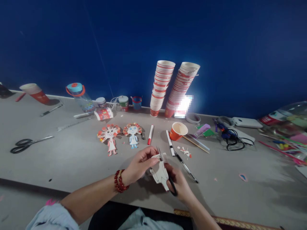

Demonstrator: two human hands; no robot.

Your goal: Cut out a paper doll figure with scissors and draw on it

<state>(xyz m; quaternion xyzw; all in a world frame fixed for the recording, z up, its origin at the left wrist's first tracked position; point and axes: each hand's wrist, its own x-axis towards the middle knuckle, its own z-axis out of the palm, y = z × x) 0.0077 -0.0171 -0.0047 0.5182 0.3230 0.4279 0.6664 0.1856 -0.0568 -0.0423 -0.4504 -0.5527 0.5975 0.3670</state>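
A white paper cutout (160, 172) with a drawn figure outline is pinched in my left hand (144, 163), its thumb on top. My right hand (178, 180) is closed round black-handled scissors (173, 187), whose blades reach up at the paper's upper edge. Beyond my hands lie two coloured paper dolls: one with red outlines (111, 140), the other with blue outlines (133, 135). A red-capped marker (150, 134), a black-banded marker (170, 143) and a pen (186, 167) lie close by. Small paper scraps (185, 151) are scattered right of the markers.
Two tall stacks of paper cups (163, 86) stand against the blue wall, beside an orange cup (178, 130). More scissors (26, 144) lie at left, near a water bottle (80, 97). Black cable (233, 140), tape rolls and craft sticks crowd the right side.
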